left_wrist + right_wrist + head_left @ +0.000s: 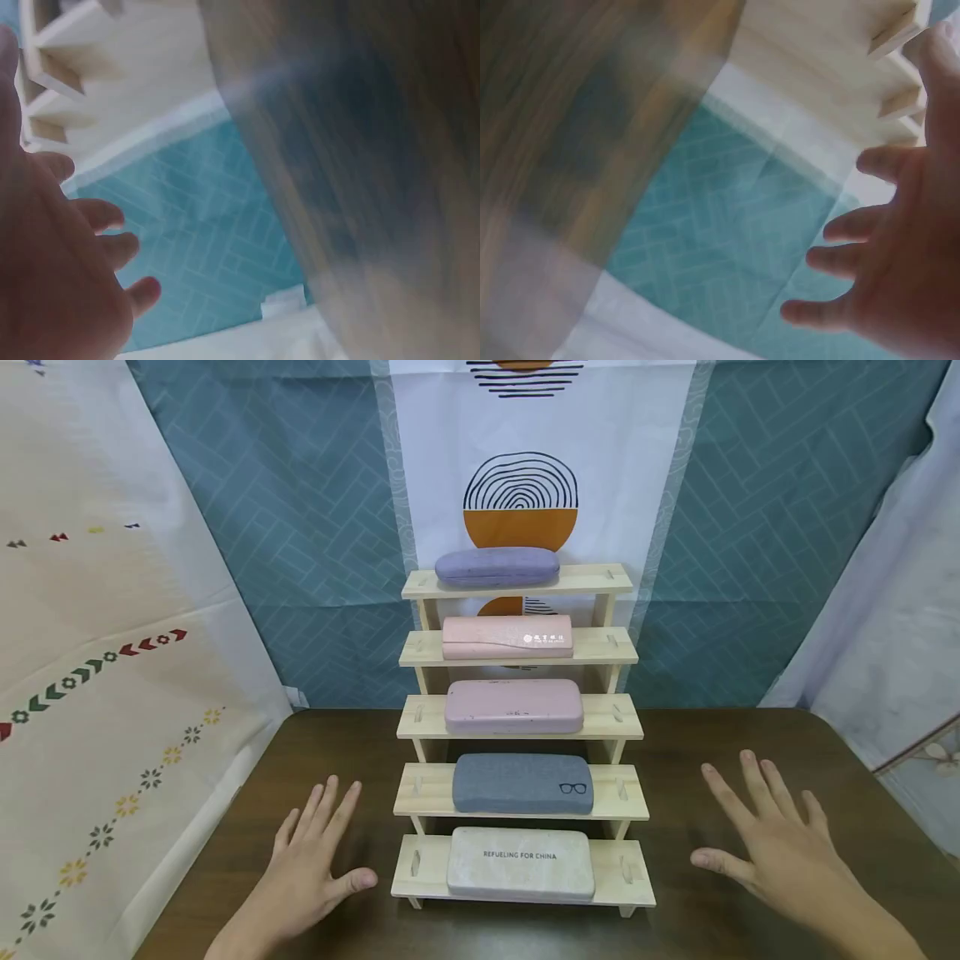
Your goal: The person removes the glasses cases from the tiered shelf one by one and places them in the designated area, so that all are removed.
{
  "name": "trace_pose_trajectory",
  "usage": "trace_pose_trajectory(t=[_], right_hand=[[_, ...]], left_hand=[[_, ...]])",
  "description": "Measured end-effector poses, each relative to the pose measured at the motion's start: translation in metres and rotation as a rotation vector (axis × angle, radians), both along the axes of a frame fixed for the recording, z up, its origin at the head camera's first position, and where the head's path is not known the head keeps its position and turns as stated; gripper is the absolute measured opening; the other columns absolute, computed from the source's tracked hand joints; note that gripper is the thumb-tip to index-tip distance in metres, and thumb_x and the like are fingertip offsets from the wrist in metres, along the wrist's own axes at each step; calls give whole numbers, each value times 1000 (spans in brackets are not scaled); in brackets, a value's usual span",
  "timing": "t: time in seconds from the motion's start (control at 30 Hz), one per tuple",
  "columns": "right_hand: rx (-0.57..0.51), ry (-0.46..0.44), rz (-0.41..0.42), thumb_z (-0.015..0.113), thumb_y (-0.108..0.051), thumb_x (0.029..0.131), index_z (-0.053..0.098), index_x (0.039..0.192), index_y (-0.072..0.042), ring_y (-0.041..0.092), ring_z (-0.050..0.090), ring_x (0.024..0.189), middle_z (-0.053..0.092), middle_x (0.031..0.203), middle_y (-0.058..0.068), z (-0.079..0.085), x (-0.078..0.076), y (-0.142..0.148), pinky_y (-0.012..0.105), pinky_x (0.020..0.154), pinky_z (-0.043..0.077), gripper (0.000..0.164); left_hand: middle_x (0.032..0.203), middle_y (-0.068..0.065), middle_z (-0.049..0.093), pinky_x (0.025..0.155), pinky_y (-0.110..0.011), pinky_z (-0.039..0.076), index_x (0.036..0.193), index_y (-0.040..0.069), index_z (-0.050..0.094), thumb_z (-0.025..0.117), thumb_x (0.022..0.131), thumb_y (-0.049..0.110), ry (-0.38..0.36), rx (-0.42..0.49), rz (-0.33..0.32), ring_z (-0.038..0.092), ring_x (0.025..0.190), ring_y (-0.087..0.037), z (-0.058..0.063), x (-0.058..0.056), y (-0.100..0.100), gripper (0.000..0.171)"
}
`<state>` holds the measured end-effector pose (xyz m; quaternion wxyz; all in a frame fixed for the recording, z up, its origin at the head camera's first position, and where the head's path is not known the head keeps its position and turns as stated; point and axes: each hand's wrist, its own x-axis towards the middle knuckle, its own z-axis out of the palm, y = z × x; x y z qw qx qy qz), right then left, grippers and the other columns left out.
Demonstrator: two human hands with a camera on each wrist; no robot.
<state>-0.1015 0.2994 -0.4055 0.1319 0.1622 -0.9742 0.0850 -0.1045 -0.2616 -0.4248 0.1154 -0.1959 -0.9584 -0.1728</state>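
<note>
Left hand and right hand both empty, fingers spread; pale case lies between them, left slightly nearer, on the lowest wooden shelf, long axis parallel to its front edge.

The left hand and the right hand are well apart, with fingers spread out, thumbs pointing in, and nothing held.

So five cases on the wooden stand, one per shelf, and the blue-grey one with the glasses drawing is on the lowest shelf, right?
Not the lowest shelf: the head view shows the blue-grey case on the second shelf from the bottom. The rest holds.
</note>
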Motion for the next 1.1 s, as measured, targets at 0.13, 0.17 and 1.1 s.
trace_pose_trajectory(t=[0.13,0.17,1.1], right_hand=[[-116,11,66,77,-51,85,19,163,-22,48,29,141,31,158,26,10,7,-16,76,103,17,102],[-155,-8,74,78,-50,85,25,162,-21,47,37,137,39,154,23,13,8,-20,73,100,25,98],[-539,-408,345,84,-46,80,47,151,-10,4,49,78,58,113,-1,-10,7,-109,25,66,45,88]], left_hand=[[167,-16,12,101,-71,18,164,22,9,55,85,76,-34,172,-103,18,147,-46,-1,6,10,107],[167,-16,13,99,-72,20,164,20,9,51,85,78,-42,212,-133,20,146,-47,-2,7,12,106],[158,-5,38,106,-24,34,158,23,36,84,83,26,-453,683,-115,39,138,-12,-36,12,41,89]])
